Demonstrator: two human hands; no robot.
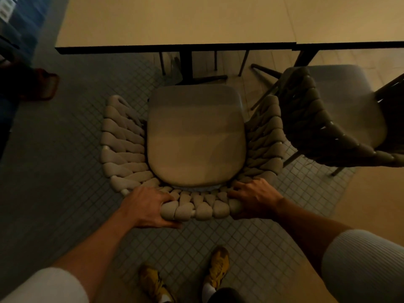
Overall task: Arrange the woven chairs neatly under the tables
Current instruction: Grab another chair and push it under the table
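Head view: beige chair with thick woven rope backrest and smooth padded seat, standing on grey tiled floor, facing pale surface with dark edge, front just short of it. Left hand and right hand fingers clenched on backrest rim. Second woven chair near right, angled. No readable writing.

Two beige woven chairs face the tables.

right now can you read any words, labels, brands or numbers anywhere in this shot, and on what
None can be read.
Woven chair, table, second chair: no text shows on them.
Pale panels on the blue wall, top left corner: too blurred to tell if they carry print.
Yellow shoes: no legible brand.
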